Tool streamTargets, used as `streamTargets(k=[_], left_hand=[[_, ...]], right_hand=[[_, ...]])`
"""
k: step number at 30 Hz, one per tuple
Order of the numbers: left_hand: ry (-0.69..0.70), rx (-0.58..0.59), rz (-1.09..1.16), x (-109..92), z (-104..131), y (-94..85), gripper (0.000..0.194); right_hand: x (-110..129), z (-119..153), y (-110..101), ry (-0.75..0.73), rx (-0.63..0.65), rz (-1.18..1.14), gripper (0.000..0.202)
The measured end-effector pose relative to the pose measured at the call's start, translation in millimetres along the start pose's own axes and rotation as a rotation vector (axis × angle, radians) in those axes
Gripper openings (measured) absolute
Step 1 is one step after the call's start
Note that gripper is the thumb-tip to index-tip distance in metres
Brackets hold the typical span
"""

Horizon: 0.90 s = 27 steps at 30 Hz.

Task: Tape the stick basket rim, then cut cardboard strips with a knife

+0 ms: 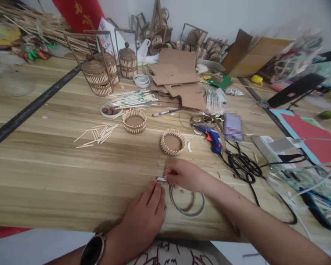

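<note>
Near the table's front edge, my left hand (151, 206) lies palm down with its fingers pressed together, the fingertips on one end of a small white strip (161, 179). My right hand (183, 175) pinches the other end of that strip. Just below the right hand a thin grey ring (188, 213) rests on the wood. Beyond the hands stand two round baskets with brown bases and upright light sticks, one (172, 142) close to the right hand and another (134, 121) farther left. Loose short sticks (98, 135) lie scattered to the left.
A blue glue gun (213, 140) and coiled black cable (241, 165) lie right of the baskets. Farther back are lidded stick baskets with handles (96, 77), cardboard pieces (179, 70) and a bowl of brown balls (110, 110). A white power strip (273, 152) sits at the right.
</note>
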<state>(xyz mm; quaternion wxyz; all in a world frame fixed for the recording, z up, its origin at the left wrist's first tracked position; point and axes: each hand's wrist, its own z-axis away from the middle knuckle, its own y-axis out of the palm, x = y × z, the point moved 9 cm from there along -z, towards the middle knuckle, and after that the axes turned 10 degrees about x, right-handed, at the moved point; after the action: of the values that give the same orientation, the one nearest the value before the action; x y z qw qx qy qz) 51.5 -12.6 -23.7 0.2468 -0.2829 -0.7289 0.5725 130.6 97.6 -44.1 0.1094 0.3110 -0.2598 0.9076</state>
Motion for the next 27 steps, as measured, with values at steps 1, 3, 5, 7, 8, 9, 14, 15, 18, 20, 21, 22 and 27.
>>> streamTargets(k=[1, 3, 5, 7, 8, 9, 14, 15, 18, 20, 21, 22, 27], left_hand=[[0.0, -0.003, 0.007, 0, 0, -0.7, 0.032], [0.002, -0.012, 0.025, 1, 0, -2.3, 0.031], [-0.006, -0.033, 0.044, 3, 0, -5.6, 0.031], [-0.021, -0.059, 0.063, 6, -1, -10.4, 0.03], [-0.035, -0.071, 0.071, 8, -1, -13.0, 0.03], [-0.049, -0.079, 0.077, 10, -1, -15.4, 0.029], [-0.094, -0.083, 0.086, 16, 0, -20.3, 0.028], [-0.09, -0.073, 0.087, 15, 1, -19.1, 0.028], [-0.074, -0.046, 0.087, 14, 1, -15.0, 0.029], [-0.071, -0.05, 0.08, 13, 2, -14.1, 0.029], [-0.068, -0.056, 0.074, 13, 2, -14.1, 0.029], [-0.065, -0.062, 0.068, 13, 2, -14.3, 0.029], [-0.047, -0.023, 0.059, 11, 2, -9.5, 0.032]], right_hand=[[1, 1, -1, 0.003, -0.013, 0.021, 0.014], [5, 3, -3, 0.008, -0.046, 0.081, 0.014], [9, 6, -6, 0.017, -0.075, 0.138, 0.013], [13, 8, -7, 0.027, -0.093, 0.183, 0.014], [14, 9, -7, 0.034, -0.1, 0.207, 0.014], [16, 10, -8, 0.041, -0.109, 0.234, 0.014], [20, 14, -10, 0.098, -0.168, 0.33, 0.014], [20, 14, -9, 0.108, -0.17, 0.332, 0.015], [20, 16, -7, 0.121, -0.191, 0.34, 0.016], [20, 17, -7, 0.131, -0.217, 0.366, 0.017], [20, 18, -7, 0.139, -0.229, 0.383, 0.017], [20, 18, -7, 0.148, -0.239, 0.4, 0.017], [24, 20, -3, 0.187, -0.25, 0.474, 0.019]])
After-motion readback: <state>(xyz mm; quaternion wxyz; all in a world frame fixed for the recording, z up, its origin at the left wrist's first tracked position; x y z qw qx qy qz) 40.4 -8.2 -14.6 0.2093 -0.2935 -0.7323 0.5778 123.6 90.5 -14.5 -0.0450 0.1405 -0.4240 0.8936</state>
